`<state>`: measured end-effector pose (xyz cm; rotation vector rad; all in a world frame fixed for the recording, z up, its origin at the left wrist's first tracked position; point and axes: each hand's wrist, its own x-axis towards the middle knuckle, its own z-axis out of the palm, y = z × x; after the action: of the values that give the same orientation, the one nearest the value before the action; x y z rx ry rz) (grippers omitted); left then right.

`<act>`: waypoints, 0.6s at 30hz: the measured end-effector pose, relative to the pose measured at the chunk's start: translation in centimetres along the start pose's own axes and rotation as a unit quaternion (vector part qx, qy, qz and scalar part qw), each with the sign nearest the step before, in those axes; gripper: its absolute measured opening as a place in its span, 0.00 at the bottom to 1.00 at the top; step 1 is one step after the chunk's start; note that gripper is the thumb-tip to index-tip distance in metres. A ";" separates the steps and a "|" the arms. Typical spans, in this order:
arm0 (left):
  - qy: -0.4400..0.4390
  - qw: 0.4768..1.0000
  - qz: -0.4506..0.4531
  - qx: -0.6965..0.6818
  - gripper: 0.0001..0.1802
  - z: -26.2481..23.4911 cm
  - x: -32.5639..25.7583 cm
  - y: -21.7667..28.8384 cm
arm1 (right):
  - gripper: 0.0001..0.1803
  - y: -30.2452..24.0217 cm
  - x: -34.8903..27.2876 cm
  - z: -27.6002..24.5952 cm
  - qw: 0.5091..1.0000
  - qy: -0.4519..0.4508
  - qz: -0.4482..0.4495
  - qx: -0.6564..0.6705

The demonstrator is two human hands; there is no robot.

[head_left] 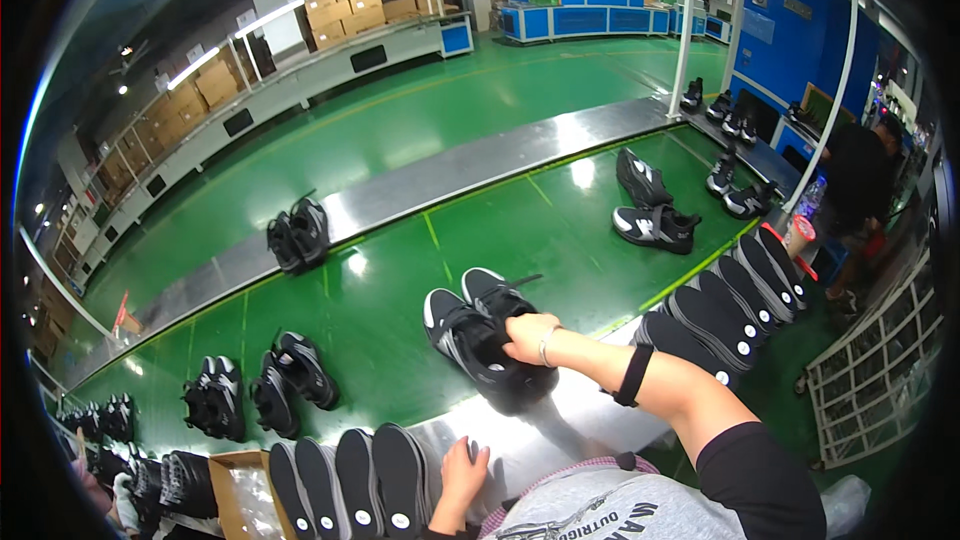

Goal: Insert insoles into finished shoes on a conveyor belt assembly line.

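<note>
Green belt (390, 315), black shoes (470, 335) touching right fingers (521, 336)

Cardboard boxes (350, 14) stand stacked at eleven o'clock, a blue machine (785, 52) at two, a dark-clothed person (860, 178) at three.

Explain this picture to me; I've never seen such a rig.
No machine handles anything here: these are a person's bare hands, seen by a wide fisheye camera on their head, so straight edges bend. The long green surface carries pairs of dark shoes. The right hand is at the opening of the nearest pair, apparently gripping, though its fingers are partly hidden. The left hand, visibly holding nothing, is beside black insoles along the near edge.
</note>
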<state>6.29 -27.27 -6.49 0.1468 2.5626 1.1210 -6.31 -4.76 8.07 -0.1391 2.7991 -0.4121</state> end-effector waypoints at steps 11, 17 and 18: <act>0.029 0.988 -0.039 0.150 0.50 2.0 -3.4 -3.1 | 0.33 -15.0 -16.2 -6.1 0.081 -0.172 -0.636 0.748; 0.007 0.981 -0.030 0.192 0.52 2.3 -2.4 -2.2 | 0.33 -8.6 -19.7 -8.6 0.012 -0.439 -0.555 0.706; 0.004 0.980 -0.018 0.198 0.52 2.3 -2.3 -2.0 | 0.33 -8.4 -20.4 -8.8 0.007 -0.483 -0.541 0.688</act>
<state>9.31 -27.59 -8.81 0.1903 2.7534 0.5875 10.70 -7.62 24.45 -1.2295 -0.4804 -1.8289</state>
